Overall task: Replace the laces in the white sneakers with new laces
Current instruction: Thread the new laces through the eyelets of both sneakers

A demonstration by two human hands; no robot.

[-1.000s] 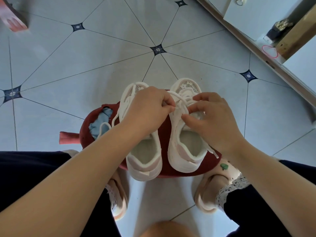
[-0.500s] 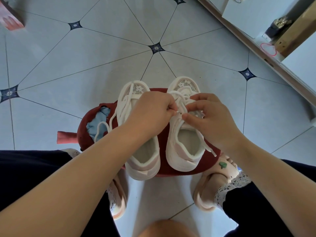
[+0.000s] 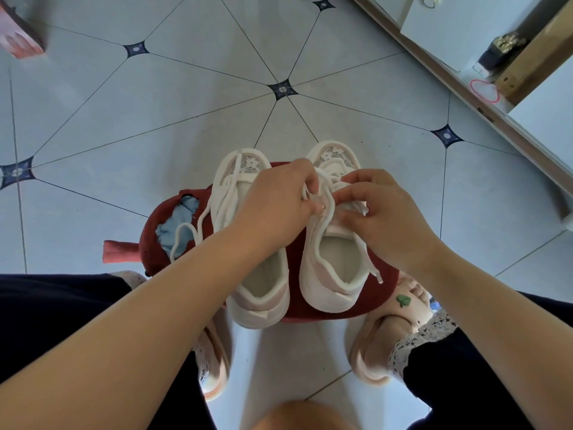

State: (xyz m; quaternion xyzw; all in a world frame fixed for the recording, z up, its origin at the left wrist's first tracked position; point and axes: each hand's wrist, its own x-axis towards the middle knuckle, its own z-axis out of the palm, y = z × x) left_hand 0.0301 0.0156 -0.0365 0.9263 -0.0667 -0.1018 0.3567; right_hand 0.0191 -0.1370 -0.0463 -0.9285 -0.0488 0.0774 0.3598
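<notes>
Two white sneakers stand side by side, toes away from me, on a dark red round stool (image 3: 381, 293). The left sneaker (image 3: 260, 287) has a loose white lace (image 3: 186, 240) trailing off its left side. Over the tongue of the right sneaker (image 3: 328, 274), both hands work its white lace (image 3: 330, 209). My left hand (image 3: 276, 203) pinches a loop of that lace between thumb and fingers. My right hand (image 3: 381, 212) pinches the lace from the other side. One lace end (image 3: 373, 271) hangs down the right sneaker's outer side.
The stool's cover is torn, showing blue padding (image 3: 179, 218). My feet in pink slippers (image 3: 372, 349) flank the stool on the grey tiled floor (image 3: 155, 119). A wooden threshold (image 3: 465, 97) and cardboard box (image 3: 533, 54) lie at the upper right, a pink box (image 3: 18, 38) at the upper left.
Both hands stay on the right sneaker's lace. The fingers have shifted slightly, drawing a loop of lace up between the hands. The sneakers have not moved on the stool.
</notes>
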